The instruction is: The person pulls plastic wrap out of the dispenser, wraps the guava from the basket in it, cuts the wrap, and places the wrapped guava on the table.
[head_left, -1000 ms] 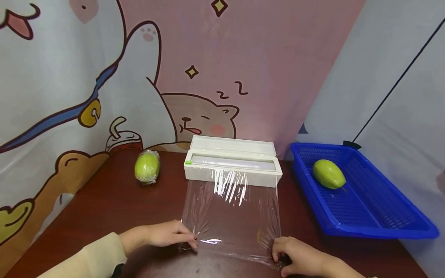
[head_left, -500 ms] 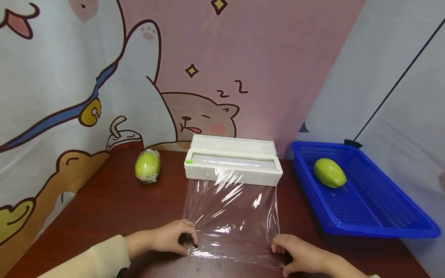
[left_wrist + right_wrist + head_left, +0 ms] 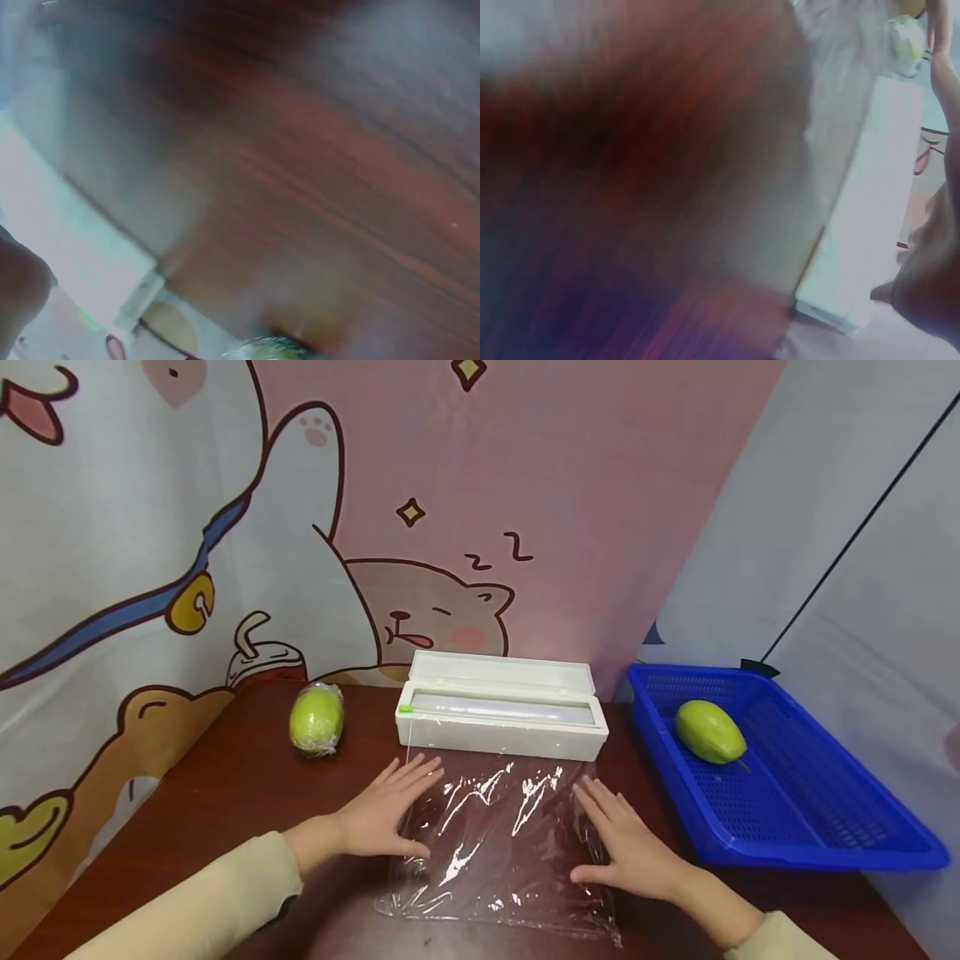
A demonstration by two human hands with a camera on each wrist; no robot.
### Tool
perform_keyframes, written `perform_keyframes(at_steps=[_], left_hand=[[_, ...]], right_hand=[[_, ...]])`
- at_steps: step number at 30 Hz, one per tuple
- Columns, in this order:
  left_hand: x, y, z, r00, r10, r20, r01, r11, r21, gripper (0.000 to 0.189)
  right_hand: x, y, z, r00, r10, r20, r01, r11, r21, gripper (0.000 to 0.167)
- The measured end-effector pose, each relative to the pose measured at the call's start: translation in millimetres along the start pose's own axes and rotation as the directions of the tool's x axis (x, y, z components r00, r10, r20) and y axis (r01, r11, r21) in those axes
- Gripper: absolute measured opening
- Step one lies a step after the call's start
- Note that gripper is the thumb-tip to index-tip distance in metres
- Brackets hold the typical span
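Observation:
A sheet of cling film (image 3: 487,860) lies over the dark red-brown table, drawn out from a white cling film dispenser box (image 3: 502,735) whose lid stands up. My left hand (image 3: 386,810), fingers spread, is over the sheet's left edge. Over its right edge, my right hand (image 3: 630,843) is spread with straight fingers too. Neither hand holds anything; whether they touch the film cannot be told. Blurred in the right wrist view, the film (image 3: 840,97) runs beside the dispenser box (image 3: 862,202). Part of the dispenser box (image 3: 82,232) shows in the left wrist view.
A yellow-green oval fruit (image 3: 317,720) wrapped in film stands at the back left of the table. At the right, a blue plastic basket (image 3: 712,835) holds an unwrapped fruit (image 3: 708,732) of the same kind. A cartoon-printed cloth (image 3: 585,527) hangs behind.
Both hands have let go of the film's near corners, opened and moved away from the body over its side edges. The film now lies lower and flatter on the table.

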State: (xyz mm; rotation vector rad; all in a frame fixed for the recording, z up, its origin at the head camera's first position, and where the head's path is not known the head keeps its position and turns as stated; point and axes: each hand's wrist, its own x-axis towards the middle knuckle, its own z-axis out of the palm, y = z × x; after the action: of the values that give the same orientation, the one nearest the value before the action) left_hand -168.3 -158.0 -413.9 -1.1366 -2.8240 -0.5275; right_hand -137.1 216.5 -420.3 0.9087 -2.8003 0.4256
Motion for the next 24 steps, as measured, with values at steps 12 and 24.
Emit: perform_keyframes(at_steps=[12,24], left_hand=[[-9.5,-27.1,26.3,0.981,-0.038,0.191,0.002,0.983,0.181,0.117],[-9.4,-26.0,25.7,0.968,-0.075,0.239,0.047,0.992,0.119,0.117]], right_hand=[[-5.3,15.8,25.1,0.966,0.11,0.233,-0.091,0.992,-0.088,0.119],[-8.8,9.0,-7.3,0.989,0.083,0.124,-0.096,0.99,0.103,0.104]])
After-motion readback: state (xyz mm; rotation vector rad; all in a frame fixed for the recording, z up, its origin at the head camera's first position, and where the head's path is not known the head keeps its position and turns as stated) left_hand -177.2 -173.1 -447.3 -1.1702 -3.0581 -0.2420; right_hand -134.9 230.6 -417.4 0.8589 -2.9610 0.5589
